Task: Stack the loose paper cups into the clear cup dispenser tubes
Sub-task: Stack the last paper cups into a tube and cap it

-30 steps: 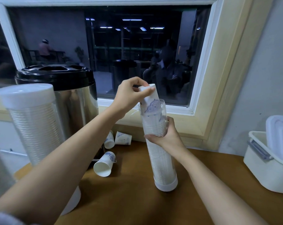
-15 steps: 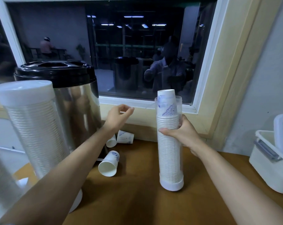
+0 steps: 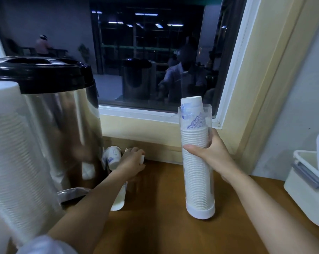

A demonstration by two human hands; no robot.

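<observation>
The clear dispenser tube (image 3: 199,182) stands upright on the wooden counter (image 3: 164,226), at about five o'clock from the middle of the view; it is packed with white paper cups from its white base cap to its mouth; the topmost cup (image 3: 191,105), upside down and printed in blue, pokes out above the rim; the right hand (image 3: 212,155) comes in from four o'clock and grips the tube's upper part, thumb across the front, fingers curled round the back; at nine o'clock from the tube the left hand (image 3: 133,162) is low against the wall under the window sill, its fingers curled down over a loose cup (image 3: 142,158), of which only a white edge shows at the hand's three o'clock; whether that cup is off the counter I cannot tell; a second cup (image 3: 113,157) lies tilted at the hand's nine o'clock, against the steel urn (image 3: 63,134); a third cup (image 3: 119,198) lies at the hand's six o'clock, partly under the forearm; a second tube (image 3: 12,153), full and blurred, fills the near eight o'clock; a white container (image 3: 305,198) sits at four o'clock.
</observation>
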